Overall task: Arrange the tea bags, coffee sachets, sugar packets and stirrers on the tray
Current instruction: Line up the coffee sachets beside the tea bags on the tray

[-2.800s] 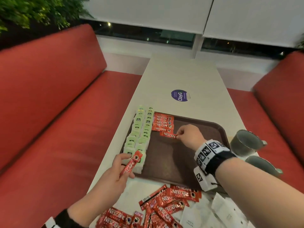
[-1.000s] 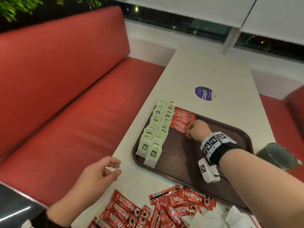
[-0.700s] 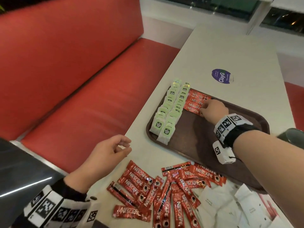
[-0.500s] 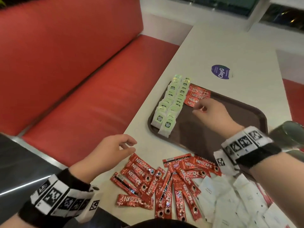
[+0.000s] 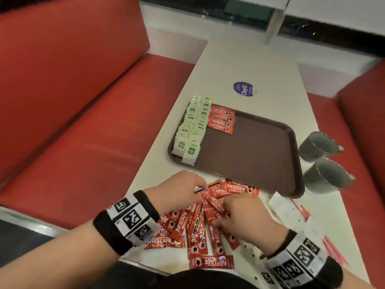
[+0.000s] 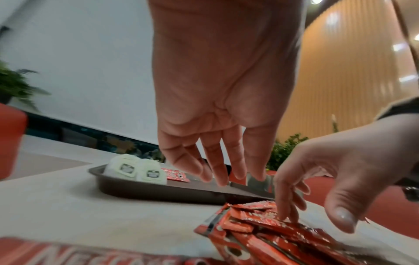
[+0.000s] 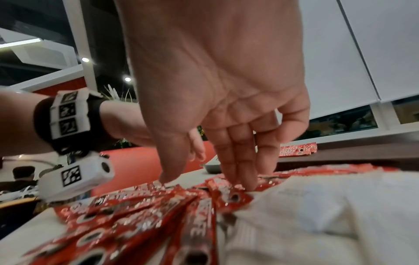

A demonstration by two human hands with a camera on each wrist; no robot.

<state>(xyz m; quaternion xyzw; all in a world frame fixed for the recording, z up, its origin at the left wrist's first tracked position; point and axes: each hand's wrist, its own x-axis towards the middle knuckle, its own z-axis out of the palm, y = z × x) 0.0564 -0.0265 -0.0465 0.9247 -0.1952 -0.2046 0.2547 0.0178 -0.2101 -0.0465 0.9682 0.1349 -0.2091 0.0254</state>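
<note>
A brown tray (image 5: 260, 155) holds two columns of green tea bags (image 5: 190, 130) along its left side, with a short column of red coffee sachets (image 5: 221, 122) beside them. A loose pile of red coffee sachets (image 5: 198, 232) lies on the table in front of the tray. My left hand (image 5: 200, 189) hovers over the pile's far left, its fingers (image 6: 217, 172) hanging straight and holding nothing. My right hand (image 5: 225, 207) is spread on the pile, its fingertips (image 7: 244, 184) and thumb pressing down on sachets. White sugar packets (image 5: 287, 209) lie right of the pile.
Two grey cups (image 5: 316, 147) stand at the tray's right, near the table edge. Thin pink sticks (image 5: 333, 249) lie by the sugar packets. A purple sticker (image 5: 243, 89) marks the table beyond the tray. Red benches flank the table on both sides.
My right hand left the sachet column on the tray and came back down onto the loose pile. My left hand moved right from the table edge to over the pile.
</note>
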